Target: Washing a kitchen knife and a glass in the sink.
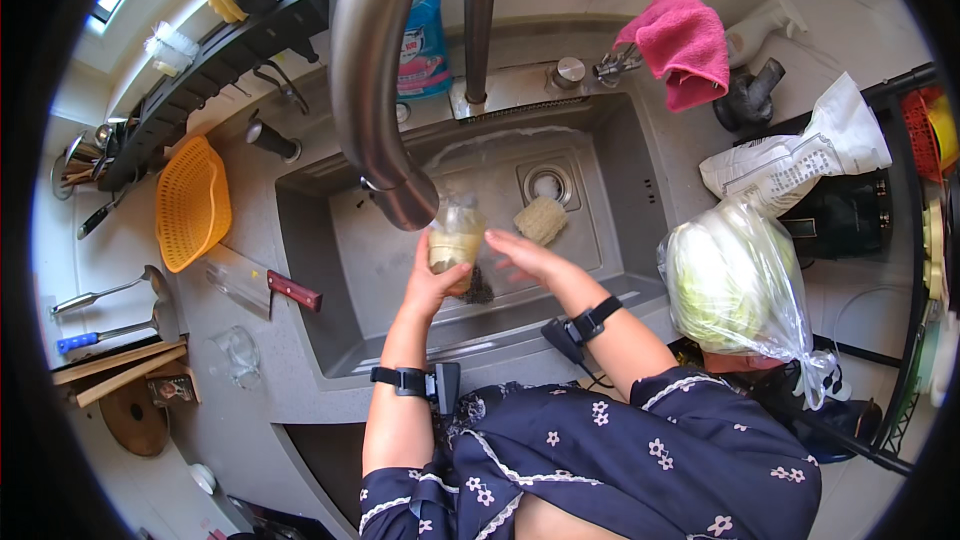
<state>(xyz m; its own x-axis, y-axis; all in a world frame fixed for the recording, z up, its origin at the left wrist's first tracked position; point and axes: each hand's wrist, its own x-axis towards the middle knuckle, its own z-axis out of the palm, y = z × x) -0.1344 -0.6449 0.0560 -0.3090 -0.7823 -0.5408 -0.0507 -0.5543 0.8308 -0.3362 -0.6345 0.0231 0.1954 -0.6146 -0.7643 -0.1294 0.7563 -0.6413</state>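
Over the grey sink (382,300), my left hand (433,277) grips a clear glass or jar (456,240) that looks yellowish inside. Blur hides what is in it. The glass is just beside the mouth of the curved metal faucet (405,199). To its right, my right hand (525,259) has its fingers apart and holds nothing. A pale loofah sponge (541,220) lies on the sink floor by the drain (549,184). Below the glass, a dark scrubber (478,289) is partly hidden by my left hand.
Left of the sink lie a cleaver (294,290) with a red handle, an orange basket (193,202) and an empty glass (234,356). On the right sit a bagged cabbage (724,277) and a white bag (795,154). A pink cloth (679,45) and a blue bottle (424,45) stand behind.
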